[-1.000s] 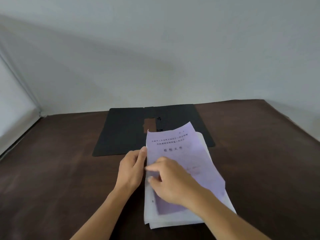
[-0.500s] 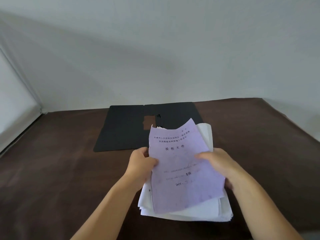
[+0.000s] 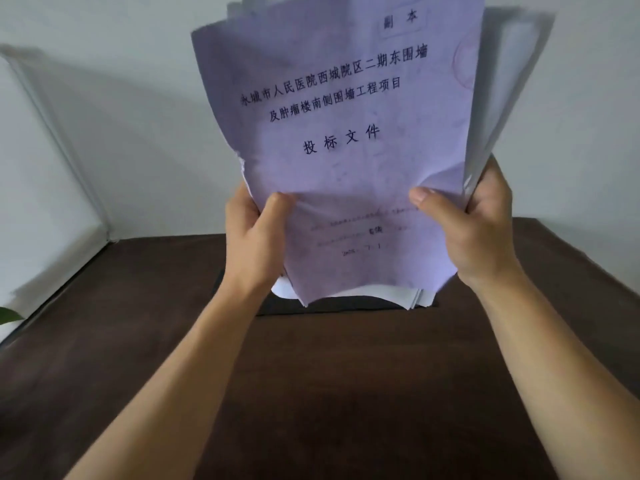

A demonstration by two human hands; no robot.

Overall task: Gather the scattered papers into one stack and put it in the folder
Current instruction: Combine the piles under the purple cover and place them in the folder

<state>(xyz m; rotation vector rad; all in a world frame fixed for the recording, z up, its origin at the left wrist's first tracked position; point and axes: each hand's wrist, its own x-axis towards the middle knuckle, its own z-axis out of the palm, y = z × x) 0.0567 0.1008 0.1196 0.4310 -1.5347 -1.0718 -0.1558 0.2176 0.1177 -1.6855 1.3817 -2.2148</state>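
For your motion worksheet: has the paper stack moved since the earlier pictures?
Yes. The paper stack has risen off the table, upright above the black folder.

"投标文件", "副本" on purple sheet

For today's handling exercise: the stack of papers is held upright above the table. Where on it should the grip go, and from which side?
Judging by the pose, grip the paper stack at its two long side edges, low down, one hand from each side, as the left hand and right hand do now. The sheets stand upright with uneven, fanned edges, so pinching both sides with thumbs in front should keep them together.
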